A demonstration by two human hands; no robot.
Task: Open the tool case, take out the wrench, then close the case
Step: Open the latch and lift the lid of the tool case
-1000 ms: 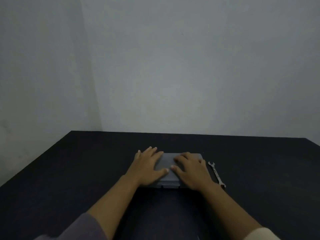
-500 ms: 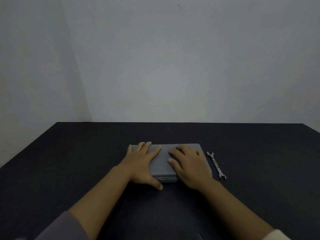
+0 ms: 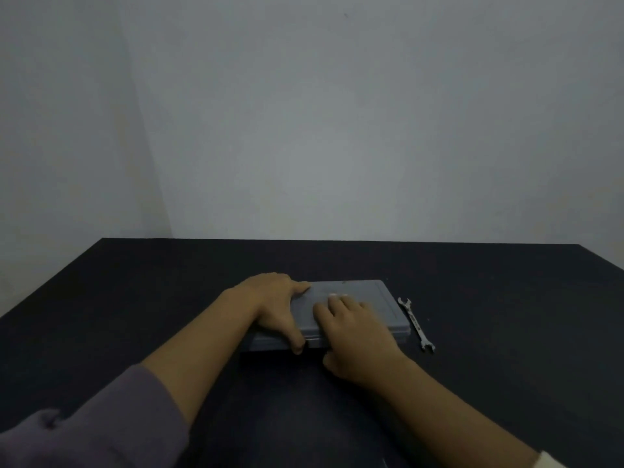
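A flat grey tool case (image 3: 364, 300) lies closed on the black table (image 3: 169, 298), its lid down. My left hand (image 3: 275, 304) rests on the case's left part, fingers on the lid and thumb pressed against the front edge. My right hand (image 3: 354, 336) lies flat on the lid's middle, its thumb at the front edge near the latch. A small silver open-ended wrench (image 3: 416, 324) lies on the table just right of the case, apart from both hands.
Grey walls stand behind the table and at its left. The table's far edge runs close behind the case. Bare black tabletop stretches to the left and right of the case.
Both thumbs have slid from the lid down to the case's front edge. My left hand has shifted towards the case's left end. The wrench has stayed in place.
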